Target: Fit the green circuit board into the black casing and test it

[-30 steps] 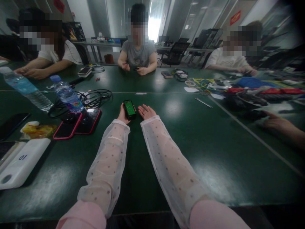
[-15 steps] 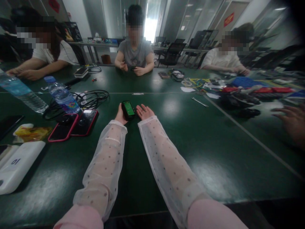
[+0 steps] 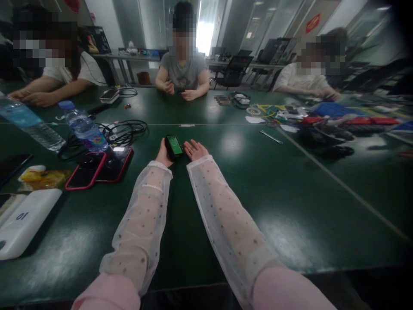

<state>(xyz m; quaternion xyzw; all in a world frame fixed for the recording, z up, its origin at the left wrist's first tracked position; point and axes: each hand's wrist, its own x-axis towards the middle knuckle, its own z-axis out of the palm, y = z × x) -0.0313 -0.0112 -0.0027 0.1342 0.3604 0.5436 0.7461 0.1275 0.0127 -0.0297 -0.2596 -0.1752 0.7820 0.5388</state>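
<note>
A small black handheld device with a lit green screen [image 3: 174, 145] is held in my left hand [image 3: 164, 154], its screen turned up towards me. The fingers of that hand are mostly hidden behind the device. Just to the right of it, my right hand [image 3: 195, 150] rests palm up with its fingers spread and nothing in them. A narrow gap separates the right fingertips from the device. Sheer white dotted sleeves cover both forearms above the dark green table [image 3: 277, 189].
On the left are two red-edged phones [image 3: 84, 171], water bottles [image 3: 84, 127], coiled black cables [image 3: 129, 131] and a white case [image 3: 30, 224]. A wrench [image 3: 271, 137] lies right of centre, near a pile of tools and cables [image 3: 335, 120]. Several people sit across the table.
A person's hand at the far right edge has gone out of view. The view has shifted very slightly; the green screen's content looks a little different. My hands keep their pose.
</note>
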